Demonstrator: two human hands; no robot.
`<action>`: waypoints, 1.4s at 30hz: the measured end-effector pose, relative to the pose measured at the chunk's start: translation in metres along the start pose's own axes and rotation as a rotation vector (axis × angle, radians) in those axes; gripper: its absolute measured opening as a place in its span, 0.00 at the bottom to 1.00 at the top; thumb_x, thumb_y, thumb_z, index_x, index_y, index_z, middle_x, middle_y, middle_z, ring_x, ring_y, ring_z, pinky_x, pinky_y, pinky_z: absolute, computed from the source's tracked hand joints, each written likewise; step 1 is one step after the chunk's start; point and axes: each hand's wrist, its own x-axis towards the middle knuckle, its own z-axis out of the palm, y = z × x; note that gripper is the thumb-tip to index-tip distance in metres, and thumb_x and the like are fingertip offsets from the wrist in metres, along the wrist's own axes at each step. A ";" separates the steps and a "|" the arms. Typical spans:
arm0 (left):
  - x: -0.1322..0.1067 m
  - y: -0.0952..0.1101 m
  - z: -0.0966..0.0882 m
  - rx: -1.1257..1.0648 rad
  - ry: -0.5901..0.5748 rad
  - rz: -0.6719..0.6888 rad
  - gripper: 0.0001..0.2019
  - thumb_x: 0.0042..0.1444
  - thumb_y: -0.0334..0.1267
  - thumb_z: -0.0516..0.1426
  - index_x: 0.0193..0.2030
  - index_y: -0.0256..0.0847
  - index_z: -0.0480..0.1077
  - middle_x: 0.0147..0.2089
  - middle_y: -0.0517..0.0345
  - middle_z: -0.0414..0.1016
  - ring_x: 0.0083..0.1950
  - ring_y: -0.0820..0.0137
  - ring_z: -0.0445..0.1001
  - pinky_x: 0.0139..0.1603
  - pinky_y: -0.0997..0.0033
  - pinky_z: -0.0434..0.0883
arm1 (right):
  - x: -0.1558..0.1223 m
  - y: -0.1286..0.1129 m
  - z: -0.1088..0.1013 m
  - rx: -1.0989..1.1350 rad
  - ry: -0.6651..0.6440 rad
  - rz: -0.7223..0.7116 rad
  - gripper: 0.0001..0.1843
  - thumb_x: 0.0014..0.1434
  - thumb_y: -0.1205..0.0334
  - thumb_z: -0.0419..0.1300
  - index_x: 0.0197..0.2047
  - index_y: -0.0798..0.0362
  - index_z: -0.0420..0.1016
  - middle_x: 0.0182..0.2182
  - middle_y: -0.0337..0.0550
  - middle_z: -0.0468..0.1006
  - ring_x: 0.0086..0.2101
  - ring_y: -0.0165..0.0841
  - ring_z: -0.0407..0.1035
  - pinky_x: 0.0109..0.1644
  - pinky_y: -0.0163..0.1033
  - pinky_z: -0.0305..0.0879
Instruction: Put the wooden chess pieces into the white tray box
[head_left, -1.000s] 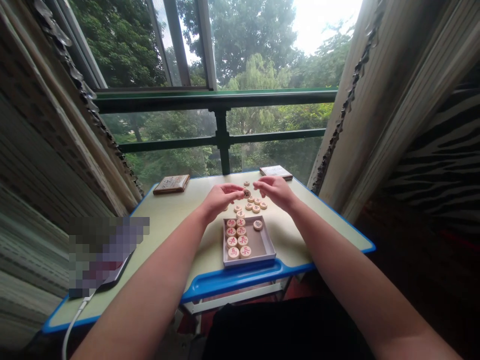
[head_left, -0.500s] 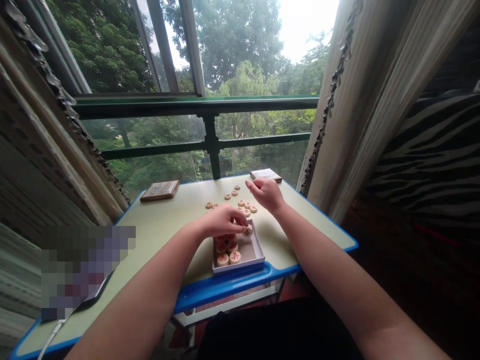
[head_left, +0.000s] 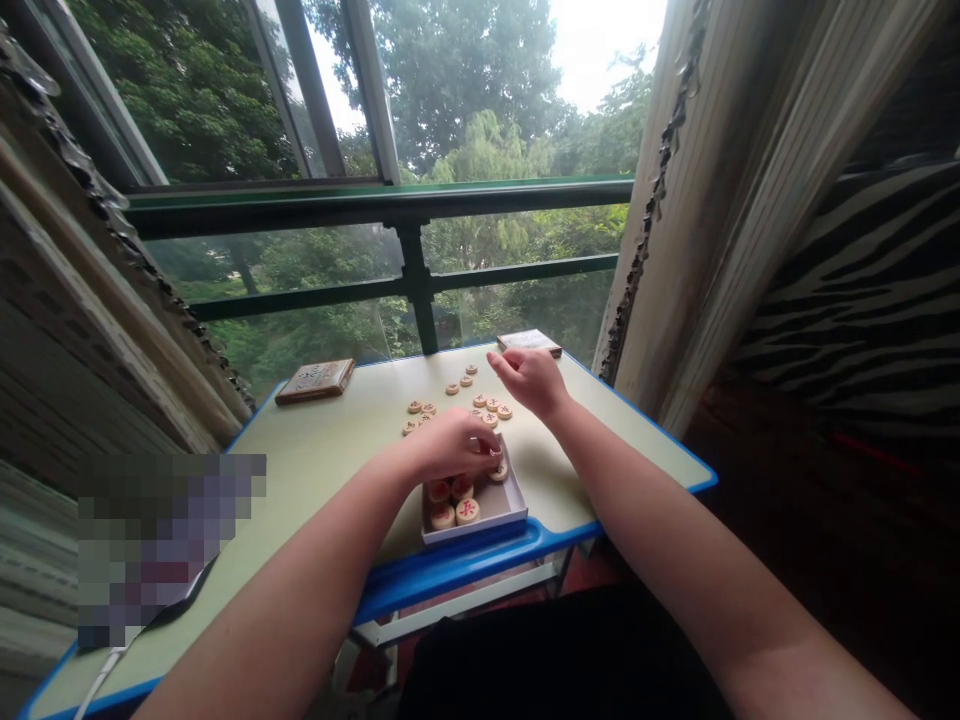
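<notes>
A shallow grey box (head_left: 510, 508) sits at the near edge of a pale table with a blue rim (head_left: 330, 450). Several round wooden chess discs (head_left: 454, 502) with red characters lie inside the box. My left hand (head_left: 448, 446) hovers over the box's far end, fingers pinched down on a disc I can barely see. More loose discs (head_left: 491, 404) are scattered on the table beyond the box. My right hand (head_left: 528, 380) hangs just above those, its fingers curled together; what they hold, if anything, is hidden.
A brown flat box (head_left: 315, 380) lies at the table's far left and another flat box (head_left: 529, 343) at the far right by the window rail. A dark device with a white cable (head_left: 112, 655) rests near the left front corner. Curtains flank both sides.
My left hand came back from the loose discs to the box with a disc and lowered into it. My right hand stayed over the scattered discs. The camera shifted slightly.
</notes>
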 end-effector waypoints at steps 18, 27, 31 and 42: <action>0.003 -0.007 0.007 -0.002 0.091 0.058 0.07 0.49 0.39 0.60 0.29 0.39 0.77 0.29 0.56 0.76 0.31 0.72 0.69 0.34 0.74 0.64 | -0.001 0.000 0.001 -0.034 -0.033 0.006 0.25 0.59 0.51 0.49 0.15 0.54 0.65 0.14 0.38 0.64 0.20 0.27 0.55 0.26 0.35 0.45; -0.004 -0.043 -0.012 0.099 0.418 -0.291 0.12 0.55 0.41 0.54 0.38 0.40 0.76 0.40 0.53 0.77 0.40 0.66 0.72 0.43 0.69 0.67 | 0.001 0.002 0.003 -0.100 -0.219 0.083 0.24 0.60 0.49 0.47 0.22 0.55 0.73 0.21 0.43 0.73 0.24 0.29 0.62 0.26 0.35 0.48; -0.021 -0.082 -0.017 0.404 0.327 -0.726 0.17 0.54 0.38 0.52 0.49 0.37 0.73 0.50 0.42 0.73 0.53 0.52 0.67 0.52 0.57 0.64 | -0.001 0.006 0.010 -0.133 -0.507 0.214 0.13 0.53 0.54 0.56 0.33 0.52 0.78 0.34 0.45 0.78 0.31 0.32 0.67 0.28 0.33 0.54; -0.017 -0.089 -0.007 0.153 0.281 -0.590 0.16 0.55 0.35 0.49 0.45 0.39 0.75 0.48 0.48 0.76 0.49 0.62 0.72 0.51 0.69 0.66 | -0.001 0.011 0.013 0.000 -0.703 0.305 0.14 0.46 0.64 0.62 0.38 0.53 0.79 0.33 0.43 0.80 0.28 0.30 0.71 0.27 0.30 0.62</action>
